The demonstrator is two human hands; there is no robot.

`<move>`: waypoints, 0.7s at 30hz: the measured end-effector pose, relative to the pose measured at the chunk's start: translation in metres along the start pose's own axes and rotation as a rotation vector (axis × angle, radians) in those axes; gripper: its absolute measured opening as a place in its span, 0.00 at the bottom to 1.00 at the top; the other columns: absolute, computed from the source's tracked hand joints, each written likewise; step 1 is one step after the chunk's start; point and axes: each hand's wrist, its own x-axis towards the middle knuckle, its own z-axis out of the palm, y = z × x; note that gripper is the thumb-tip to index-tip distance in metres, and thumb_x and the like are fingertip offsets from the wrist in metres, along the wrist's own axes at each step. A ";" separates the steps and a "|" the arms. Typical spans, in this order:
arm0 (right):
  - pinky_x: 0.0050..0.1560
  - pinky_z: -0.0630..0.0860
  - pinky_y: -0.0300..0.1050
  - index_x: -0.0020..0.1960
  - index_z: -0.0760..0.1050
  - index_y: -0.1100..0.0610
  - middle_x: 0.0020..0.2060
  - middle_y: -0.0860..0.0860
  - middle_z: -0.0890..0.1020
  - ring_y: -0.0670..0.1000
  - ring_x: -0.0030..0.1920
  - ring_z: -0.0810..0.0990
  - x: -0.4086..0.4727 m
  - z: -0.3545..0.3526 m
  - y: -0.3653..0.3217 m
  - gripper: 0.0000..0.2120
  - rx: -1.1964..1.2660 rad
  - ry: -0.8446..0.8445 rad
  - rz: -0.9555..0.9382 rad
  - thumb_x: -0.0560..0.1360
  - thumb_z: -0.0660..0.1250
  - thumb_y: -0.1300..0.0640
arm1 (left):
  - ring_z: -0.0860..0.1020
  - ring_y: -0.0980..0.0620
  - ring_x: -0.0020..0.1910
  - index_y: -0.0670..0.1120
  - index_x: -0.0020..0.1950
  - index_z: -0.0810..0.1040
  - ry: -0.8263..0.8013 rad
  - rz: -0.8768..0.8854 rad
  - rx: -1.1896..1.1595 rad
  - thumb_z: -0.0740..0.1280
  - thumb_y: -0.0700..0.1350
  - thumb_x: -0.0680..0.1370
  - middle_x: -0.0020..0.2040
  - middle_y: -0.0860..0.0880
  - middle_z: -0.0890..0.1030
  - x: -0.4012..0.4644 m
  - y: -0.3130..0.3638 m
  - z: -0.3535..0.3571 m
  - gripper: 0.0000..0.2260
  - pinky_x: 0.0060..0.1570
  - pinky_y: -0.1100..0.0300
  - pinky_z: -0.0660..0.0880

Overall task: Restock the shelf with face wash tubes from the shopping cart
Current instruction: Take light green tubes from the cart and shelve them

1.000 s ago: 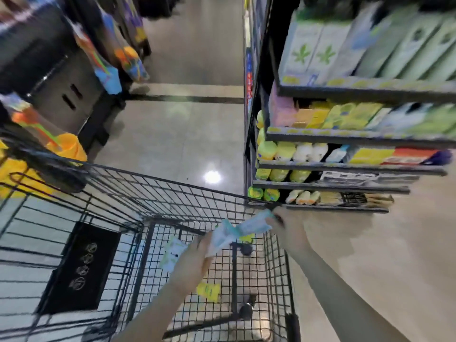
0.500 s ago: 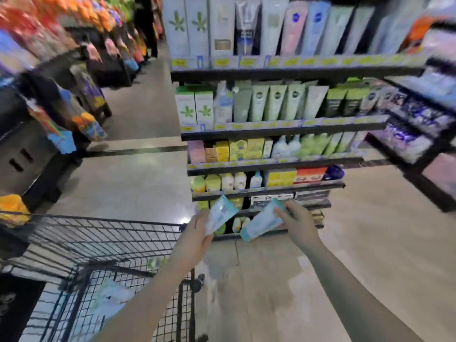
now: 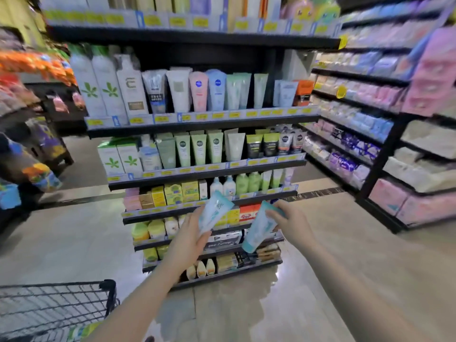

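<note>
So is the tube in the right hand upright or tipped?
Tipped. The tube in the right hand leans diagonally, its teal cap end pointing down-left and its flat end up by the fingers.

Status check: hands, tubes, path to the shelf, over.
Left hand grips one face wash tube; right hand grips another tube. Both held short of the shelf. Nothing between.
</note>
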 end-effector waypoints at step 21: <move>0.37 0.80 0.51 0.38 0.75 0.52 0.37 0.55 0.79 0.56 0.39 0.80 0.284 -0.093 -0.031 0.08 0.106 -0.032 -0.204 0.76 0.65 0.56 | 0.69 0.58 0.60 0.52 0.73 0.56 0.192 0.127 -0.092 0.64 0.46 0.77 0.64 0.56 0.65 0.275 0.021 0.017 0.27 0.54 0.60 0.69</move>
